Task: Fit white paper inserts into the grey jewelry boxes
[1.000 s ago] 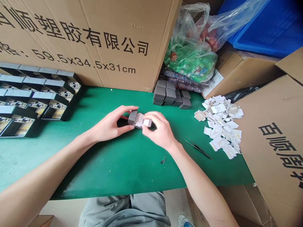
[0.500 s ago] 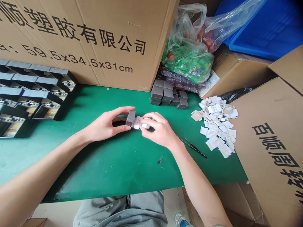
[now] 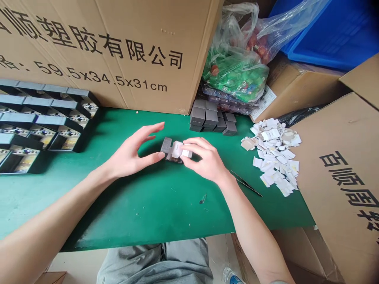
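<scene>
Both forearms are crossing the counter's (image 3: 142,221) near edge; the left hand (image 3: 126,157) is spreading, the right hand (image 3: 207,159) curling its fingers.

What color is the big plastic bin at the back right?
The bin is bright blue, seen best in the head view.

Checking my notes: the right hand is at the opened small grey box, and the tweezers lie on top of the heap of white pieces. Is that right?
Not quite: the head view shows the tweezers on the green tabletop, beside the heap of white pieces, not on it. The right hand is at the opened small grey box, as you say.
</scene>
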The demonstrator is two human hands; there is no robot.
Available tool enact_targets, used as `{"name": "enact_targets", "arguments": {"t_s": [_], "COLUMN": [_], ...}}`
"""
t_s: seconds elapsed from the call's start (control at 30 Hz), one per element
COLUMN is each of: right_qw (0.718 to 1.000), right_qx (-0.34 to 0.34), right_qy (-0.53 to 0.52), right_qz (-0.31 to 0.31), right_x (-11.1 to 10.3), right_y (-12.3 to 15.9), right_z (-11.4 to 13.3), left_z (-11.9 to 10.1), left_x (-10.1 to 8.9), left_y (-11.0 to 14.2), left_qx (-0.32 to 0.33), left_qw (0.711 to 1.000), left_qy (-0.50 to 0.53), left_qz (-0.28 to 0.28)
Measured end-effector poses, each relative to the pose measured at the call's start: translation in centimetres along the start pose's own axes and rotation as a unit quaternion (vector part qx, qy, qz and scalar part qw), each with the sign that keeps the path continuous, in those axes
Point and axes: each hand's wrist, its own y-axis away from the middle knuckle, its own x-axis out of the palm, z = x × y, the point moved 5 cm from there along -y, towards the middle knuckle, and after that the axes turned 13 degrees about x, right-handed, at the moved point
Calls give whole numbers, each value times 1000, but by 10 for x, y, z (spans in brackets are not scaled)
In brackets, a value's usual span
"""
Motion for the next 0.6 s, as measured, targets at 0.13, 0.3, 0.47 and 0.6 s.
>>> {"name": "enact_targets", "arguments": {"t_s": [0.13,0.3,0.47,0.6], "right_qw": [998,994,990,988], "right_qx": [8,22,38,39], "right_qy": [-61,-107,-131,-148], "right_qz": [-23,-30,-28,-27], "right_x": [-9,-23,-26,-23], "right_y": [-2,-3,-3,-3], "right_z": [14,23,22,26], "left_z": [-37,-55,-53,-55], "left_x": [-5,-2,-6,-5], "left_y": [-2,-1,-1,-2], "left_qx": [135,191,210,210], "left_qw": [972,950,939,946], "left_qy": [-183,-223,-244,-218], "left_qz": [-54,-108,-123,-120]}}
